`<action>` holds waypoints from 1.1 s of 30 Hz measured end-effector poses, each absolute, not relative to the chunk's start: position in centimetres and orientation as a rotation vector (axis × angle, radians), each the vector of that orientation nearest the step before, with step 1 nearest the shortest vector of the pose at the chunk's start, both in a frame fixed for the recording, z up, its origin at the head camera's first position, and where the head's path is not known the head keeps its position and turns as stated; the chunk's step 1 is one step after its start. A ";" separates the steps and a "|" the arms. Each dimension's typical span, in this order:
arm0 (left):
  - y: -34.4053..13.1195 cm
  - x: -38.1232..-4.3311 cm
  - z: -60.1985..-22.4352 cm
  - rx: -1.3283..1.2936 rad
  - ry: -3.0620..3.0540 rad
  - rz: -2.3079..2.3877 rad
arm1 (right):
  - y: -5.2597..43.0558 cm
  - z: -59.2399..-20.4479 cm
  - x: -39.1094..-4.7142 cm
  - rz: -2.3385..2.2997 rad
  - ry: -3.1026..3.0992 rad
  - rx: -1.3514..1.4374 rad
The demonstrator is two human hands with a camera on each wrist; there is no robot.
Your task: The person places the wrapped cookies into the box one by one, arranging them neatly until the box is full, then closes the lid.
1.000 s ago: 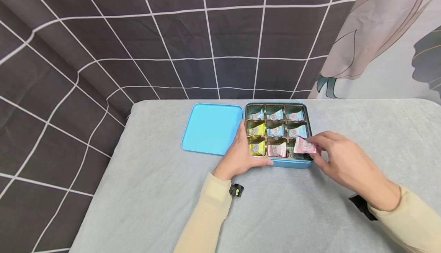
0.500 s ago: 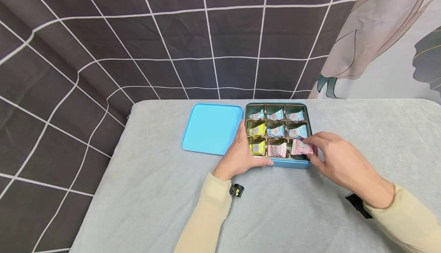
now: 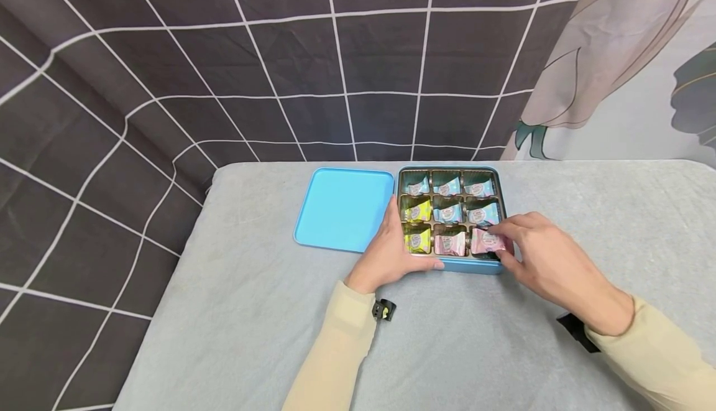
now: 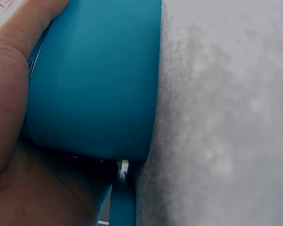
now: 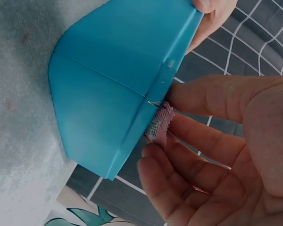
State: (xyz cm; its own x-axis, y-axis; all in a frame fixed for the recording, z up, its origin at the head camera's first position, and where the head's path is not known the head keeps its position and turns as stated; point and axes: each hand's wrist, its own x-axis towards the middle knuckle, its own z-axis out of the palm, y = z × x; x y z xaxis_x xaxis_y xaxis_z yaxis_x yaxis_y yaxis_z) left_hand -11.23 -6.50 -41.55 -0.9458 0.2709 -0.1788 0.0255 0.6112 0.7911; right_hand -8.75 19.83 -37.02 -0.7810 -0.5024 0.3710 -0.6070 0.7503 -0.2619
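A light-blue tin point(image 3: 472, 266) stands uncovered in the head view, with a dark divided tray point(image 3: 432, 196) inside. My left hand point(image 3: 386, 252) grips its near left corner, thumb along the front and fingers along the left side. In the near right compartment is a pink wrapped candy point(image 3: 485, 241); my right hand point(image 3: 545, 262) pinches it by its right end. The right wrist view shows the candy's crimped wrapper point(image 5: 163, 121) between thumb and fingers at the tin's rim. Other compartments hold a pink candy point(image 3: 450, 244), yellow candies point(image 3: 417, 240) and blue ones point(image 3: 482, 214).
The blue square lid point(image 3: 344, 209) lies flat just left of the tin. A grey cloth point(image 3: 240, 311) covers the table. Behind it hangs a dark curtain with a white grid point(image 3: 291, 56), and a patterned light one point(image 3: 615, 75) is at the right.
My right hand has moved slightly left and brought the pink candy from above the tray's right edge into the near right compartment. The left hand and tin have stayed in place.
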 end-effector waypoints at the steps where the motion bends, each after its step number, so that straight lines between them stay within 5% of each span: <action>1: -6.5 -11.2 -41.5 0.241 2.559 1.249 | 19.8 -37.1 -8.8 0.544 -2.666 0.877; 33: -6.5 -11.3 -41.7 0.250 2.559 1.263 | 19.6 -37.4 -9.9 0.540 -2.637 1.129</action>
